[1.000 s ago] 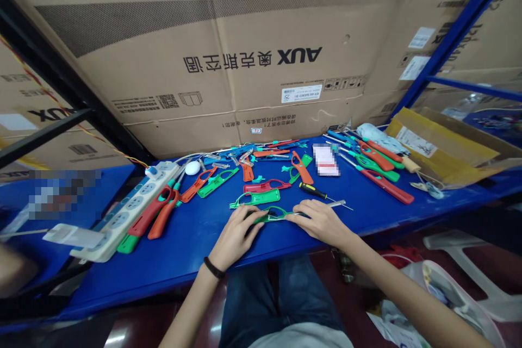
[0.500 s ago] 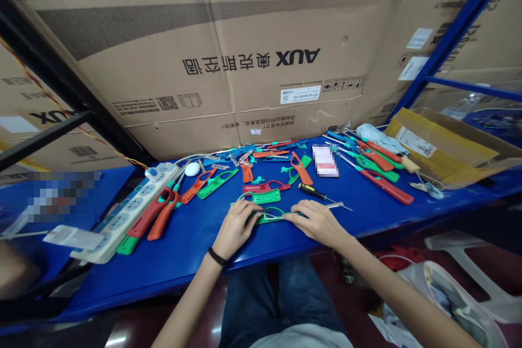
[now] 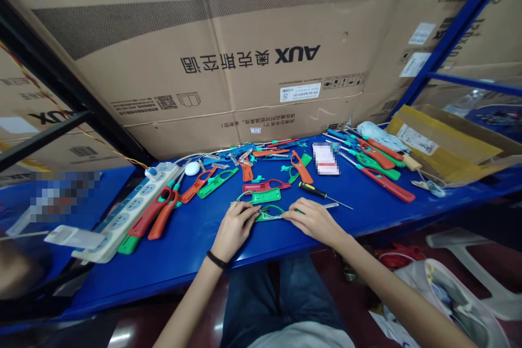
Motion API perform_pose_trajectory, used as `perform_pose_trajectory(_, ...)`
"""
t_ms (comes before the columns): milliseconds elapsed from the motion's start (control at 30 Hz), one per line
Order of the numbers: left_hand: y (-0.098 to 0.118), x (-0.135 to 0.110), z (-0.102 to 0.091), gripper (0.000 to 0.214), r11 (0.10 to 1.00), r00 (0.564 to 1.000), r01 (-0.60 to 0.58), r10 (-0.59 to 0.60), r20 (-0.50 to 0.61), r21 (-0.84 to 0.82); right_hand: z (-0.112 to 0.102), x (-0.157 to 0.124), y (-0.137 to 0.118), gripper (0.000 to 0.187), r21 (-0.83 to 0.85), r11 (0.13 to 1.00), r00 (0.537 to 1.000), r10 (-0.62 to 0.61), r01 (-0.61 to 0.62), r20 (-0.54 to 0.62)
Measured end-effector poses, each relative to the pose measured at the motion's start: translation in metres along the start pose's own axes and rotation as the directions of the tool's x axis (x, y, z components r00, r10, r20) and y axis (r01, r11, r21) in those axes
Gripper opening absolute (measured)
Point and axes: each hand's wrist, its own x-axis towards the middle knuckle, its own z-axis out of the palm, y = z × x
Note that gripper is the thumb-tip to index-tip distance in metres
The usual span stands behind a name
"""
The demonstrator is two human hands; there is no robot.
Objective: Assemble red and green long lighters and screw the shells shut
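Near the front edge of the blue table, a green utility lighter handle (image 3: 272,217) lies between both hands with thin pale wire across it. My left hand (image 3: 235,227) is closed, its fingertips pinching the left end of the handle. My right hand (image 3: 312,221) is closed at the other end, with fingers together on the wire side. A metal lighter tube (image 3: 332,205) sticks out beyond the right hand; its near part is hidden. Just behind are a green casing half (image 3: 265,196), a red casing half (image 3: 266,186) and a black-and-yellow screwdriver (image 3: 312,191).
A white power strip (image 3: 122,220) runs along the left, with red and orange lighters (image 3: 157,209) beside it. Several lighters (image 3: 377,163) and an open carton (image 3: 460,147) are at the right. Cardboard (image 3: 244,22) walls the back. Another person's arm (image 3: 16,269) shows at far left.
Both hands stay at the lighter handle with small finger movements. The right hand has shifted slightly left, and more of the green loop shows between the hands.
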Motion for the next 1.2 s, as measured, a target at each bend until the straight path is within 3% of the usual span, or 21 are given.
perform_pose_trajectory(367, 0.007, -0.022, -0.009, 0.043, 0.997, 0.987, -0.035, 0.024, 0.16, 0.067, -0.003, 0.002, -0.004, 0.019, 0.085, 0.996, 0.999, 0.038, -0.036, -0.022)
perform_pose_trajectory(600, 0.003, -0.024, 0.0, 0.038, 0.995, 0.988, 0.075, -0.083, 0.13, 0.063, -0.005, 0.008, -0.01, 0.015, 0.152, 0.985, 0.986, 0.101, -0.081, -0.129)
perform_pose_trajectory(767, 0.004, -0.022, -0.002, 0.035, 0.998, 0.992, 0.067, -0.067, 0.106, 0.001, -0.009, 0.011, -0.012, 0.014, 0.14, 0.985, 0.961, 0.132, -0.099, -0.244)
perform_pose_trajectory(900, 0.005, -0.021, -0.007, 0.034, 0.997, 0.991, 0.056, -0.048, 0.123, -0.059, -0.011, 0.013, -0.013, 0.013, 0.089, 0.994, 0.949, 0.084, -0.06, -0.305)
perform_pose_trajectory(1200, 0.003, -0.021, -0.013, 0.036, 0.992, 0.983, 0.056, -0.034, 0.183, -0.113, -0.01, 0.014, -0.013, 0.015, -0.016, 0.999, 0.968, -0.038, 0.035, -0.249)
